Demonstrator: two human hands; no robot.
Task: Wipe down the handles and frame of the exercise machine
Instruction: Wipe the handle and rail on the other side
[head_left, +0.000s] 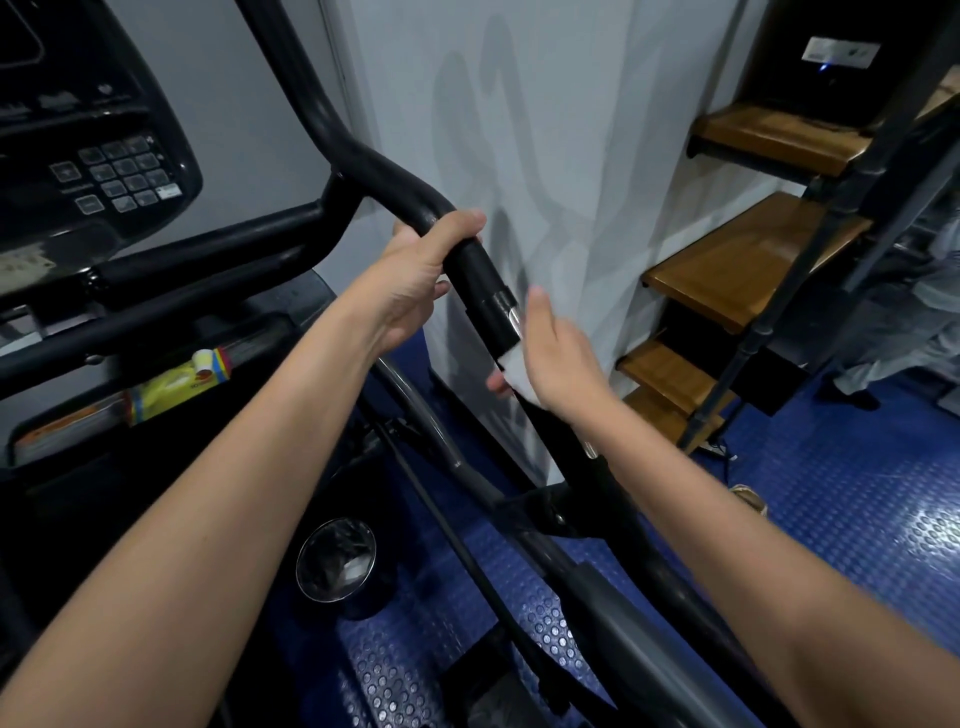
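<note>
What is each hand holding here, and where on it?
Left hand grips the black padded handlebar at its bend. Right hand presses a white wipe around the bar just below the silver band.

Gym, exercise machine console (98, 156), blue studded rubber floor (857, 530)

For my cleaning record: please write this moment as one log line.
left hand: grips black padded handle bar | right hand: holds small white wipe against bar, lower down | step: wiping handle
</note>
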